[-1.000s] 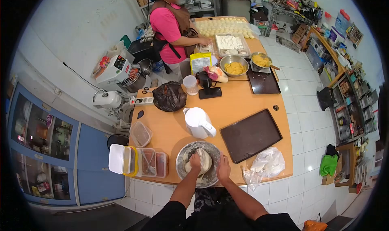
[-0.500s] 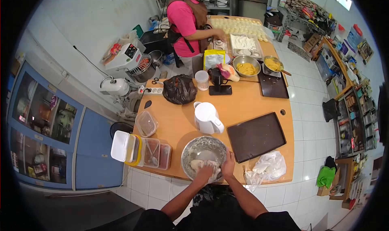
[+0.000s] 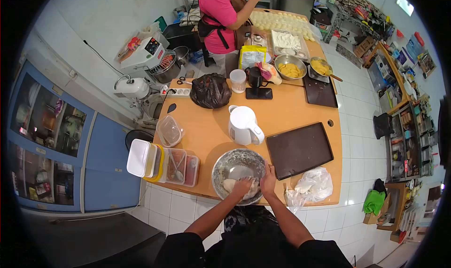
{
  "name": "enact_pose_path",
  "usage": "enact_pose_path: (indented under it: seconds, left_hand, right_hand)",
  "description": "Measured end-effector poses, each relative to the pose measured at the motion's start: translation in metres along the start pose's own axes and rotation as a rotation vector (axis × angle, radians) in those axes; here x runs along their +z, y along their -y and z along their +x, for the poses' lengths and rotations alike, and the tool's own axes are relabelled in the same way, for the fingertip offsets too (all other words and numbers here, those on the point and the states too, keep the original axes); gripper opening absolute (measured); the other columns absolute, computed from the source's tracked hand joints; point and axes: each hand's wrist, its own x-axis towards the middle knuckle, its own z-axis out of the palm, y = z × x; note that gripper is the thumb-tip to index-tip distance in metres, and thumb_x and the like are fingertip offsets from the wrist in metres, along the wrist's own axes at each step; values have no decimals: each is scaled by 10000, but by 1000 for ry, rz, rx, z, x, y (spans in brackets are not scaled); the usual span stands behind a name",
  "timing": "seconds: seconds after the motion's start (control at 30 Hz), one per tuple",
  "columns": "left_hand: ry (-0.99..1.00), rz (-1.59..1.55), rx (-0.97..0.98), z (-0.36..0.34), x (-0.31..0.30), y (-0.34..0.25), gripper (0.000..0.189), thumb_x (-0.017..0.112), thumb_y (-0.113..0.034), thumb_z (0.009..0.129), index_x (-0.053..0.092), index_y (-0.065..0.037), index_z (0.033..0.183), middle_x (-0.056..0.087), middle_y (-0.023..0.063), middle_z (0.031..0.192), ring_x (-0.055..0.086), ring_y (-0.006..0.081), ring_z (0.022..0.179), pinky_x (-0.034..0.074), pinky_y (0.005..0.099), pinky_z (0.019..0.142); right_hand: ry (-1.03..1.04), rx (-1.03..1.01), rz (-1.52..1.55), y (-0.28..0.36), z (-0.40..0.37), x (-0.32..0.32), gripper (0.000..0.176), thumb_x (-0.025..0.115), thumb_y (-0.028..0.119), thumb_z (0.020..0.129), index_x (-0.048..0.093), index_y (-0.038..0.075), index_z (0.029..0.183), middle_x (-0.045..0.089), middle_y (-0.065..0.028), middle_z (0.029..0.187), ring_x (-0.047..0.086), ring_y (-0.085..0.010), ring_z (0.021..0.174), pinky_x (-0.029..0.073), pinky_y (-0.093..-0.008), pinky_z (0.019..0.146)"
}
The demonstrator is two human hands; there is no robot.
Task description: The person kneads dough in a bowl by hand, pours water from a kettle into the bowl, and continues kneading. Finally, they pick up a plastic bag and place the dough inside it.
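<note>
At the lower centre of the frame, near the desk [image 3: 291, 110] edge, the dough [image 3: 229, 185] sits in the metal bowl [image 3: 226, 162]. The left hand [image 3: 243, 187] curls into it and the right hand [image 3: 268, 182] grips the rim. It looks gathered into one lump; I'd judge the kneading midway, with no shaping begun.

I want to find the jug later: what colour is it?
White; the jug shows best in the head view.

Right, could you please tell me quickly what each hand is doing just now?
Left hand: pressed into the pale dough lump; grip cannot be told.
Right hand: holding the round metal bowl by its rim.
</note>
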Motion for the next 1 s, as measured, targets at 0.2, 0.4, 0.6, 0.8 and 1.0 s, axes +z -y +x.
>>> enact_pose_path:
  seconds: [0.2, 0.4, 0.6, 0.8, 1.0]
  left_hand:
    - [-18, 117, 51, -5, -29, -10, 365, 546, -133, 810, 582, -115, 1173, 617, 125, 1135, 602, 301, 1028, 503, 429, 829]
    - [-257, -480, -292, 24, 73, 57, 238, 511, -179, 882, 621, -16, 1017, 642, 160, 897, 624, 337, 875, 489, 431, 759]
    - [-555, -519, -862, 41, 2, 31, 291, 492, -247, 937, 597, 23, 922, 630, 217, 872, 641, 345, 791, 495, 440, 673]
    - [-284, -206, -1104, 66, 6, 9, 359, 424, -234, 950, 516, 27, 1179, 559, 217, 1204, 586, 344, 1047, 479, 442, 857]
    - [-129, -56, -716, 72, -1, -8, 418, 399, -193, 923, 475, 23, 1273, 478, 200, 1338, 529, 309, 1170, 436, 437, 956]
  right_hand:
    - [-34, -35, 19, -4, 0, 4, 781, 501, -153, 690, 405, 127, 1413, 511, -171, 1134, 561, -363, 1034, 469, -409, 849]
    - [-33, -69, -23, -5, -2, 3, 746, 472, -157, 711, 412, 112, 1404, 515, -179, 1149, 560, -376, 1019, 466, -407, 843]
    - [-18, -68, 19, -7, -3, -1, 720, 454, -151, 718, 428, 101, 1393, 523, -189, 1160, 559, -384, 1017, 459, -400, 849]
    - [5, -39, -16, -7, -6, 6, 752, 464, -151, 702, 415, 109, 1406, 529, -190, 1158, 569, -383, 989, 473, -400, 812]
    - [-38, -22, -5, -5, -6, 7, 749, 458, -162, 710, 410, 100, 1411, 524, -192, 1121, 559, -376, 978, 465, -404, 819]
